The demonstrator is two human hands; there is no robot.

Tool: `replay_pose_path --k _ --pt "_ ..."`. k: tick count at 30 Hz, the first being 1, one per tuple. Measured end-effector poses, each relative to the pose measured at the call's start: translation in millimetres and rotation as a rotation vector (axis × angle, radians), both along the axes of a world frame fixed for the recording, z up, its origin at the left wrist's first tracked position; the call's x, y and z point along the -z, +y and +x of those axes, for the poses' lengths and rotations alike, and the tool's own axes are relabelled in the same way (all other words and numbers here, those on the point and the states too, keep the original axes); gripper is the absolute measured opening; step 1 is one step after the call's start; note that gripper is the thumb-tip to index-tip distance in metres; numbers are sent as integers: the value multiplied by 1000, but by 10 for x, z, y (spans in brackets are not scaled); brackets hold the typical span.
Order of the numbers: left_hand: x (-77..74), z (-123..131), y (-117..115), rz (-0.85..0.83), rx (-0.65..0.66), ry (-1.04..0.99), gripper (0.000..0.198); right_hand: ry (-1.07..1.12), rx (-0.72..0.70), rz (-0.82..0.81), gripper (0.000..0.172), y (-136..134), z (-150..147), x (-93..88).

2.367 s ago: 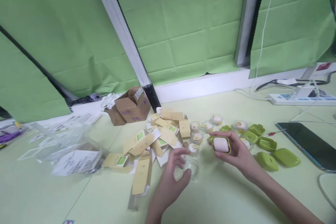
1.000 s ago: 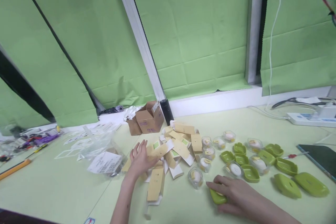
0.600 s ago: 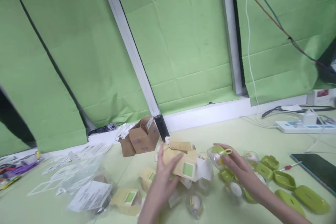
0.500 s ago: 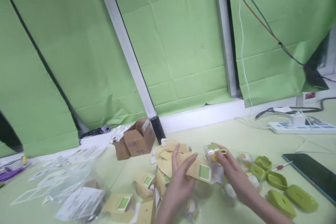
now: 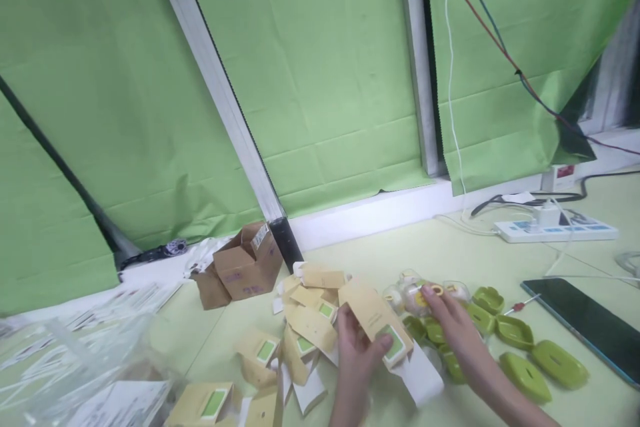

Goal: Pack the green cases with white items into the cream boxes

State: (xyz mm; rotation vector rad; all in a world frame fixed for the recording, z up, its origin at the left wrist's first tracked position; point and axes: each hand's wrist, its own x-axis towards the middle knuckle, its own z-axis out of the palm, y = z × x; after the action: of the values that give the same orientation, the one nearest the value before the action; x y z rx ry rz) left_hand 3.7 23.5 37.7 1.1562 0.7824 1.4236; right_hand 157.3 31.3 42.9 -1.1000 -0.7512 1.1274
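Observation:
My left hand (image 5: 356, 350) is closed on an opened tan paper box (image 5: 367, 307) that has a green label and a white flap hanging down. To its right, my right hand (image 5: 453, 320) pinches a small clear plastic case (image 5: 416, 297) with yellow parts and a yellow ring. Further clear cases (image 5: 457, 290) lie close around the right hand. Green plastic dishes (image 5: 515, 332) and lids (image 5: 559, 363) sit beside my right forearm. Left of my left hand, several opened tan boxes (image 5: 310, 327) are heaped together.
A brown carton (image 5: 247, 267) stands near the wall. Clear plastic bags and a white printed paper (image 5: 120, 403) are at the left. A phone-like dark slab (image 5: 583, 327), a red-and-white stick (image 5: 520, 307) and a white power strip (image 5: 557, 230) are at the right.
The tan box in my left hand has tilted, its white flap now hanging down. My right hand with the clear case has moved slightly down and right. The camera view has shifted.

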Motion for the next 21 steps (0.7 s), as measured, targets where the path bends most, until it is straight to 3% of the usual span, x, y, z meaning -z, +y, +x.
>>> replay_pose_path --k 3,6,11,21 --pt "-50 -1 -107 -19 372 60 68 66 -40 61 43 40 74 -31" --pt "-7 11 -164 -94 552 203 78 133 -218 -43 43 23 79 -59" --pt "108 -15 -152 -136 433 281 67 -96 -311 -169 38 -17 101 -89" --pt "131 -2 -90 -111 232 183 67 -298 -460 -21 36 53 231 -46"
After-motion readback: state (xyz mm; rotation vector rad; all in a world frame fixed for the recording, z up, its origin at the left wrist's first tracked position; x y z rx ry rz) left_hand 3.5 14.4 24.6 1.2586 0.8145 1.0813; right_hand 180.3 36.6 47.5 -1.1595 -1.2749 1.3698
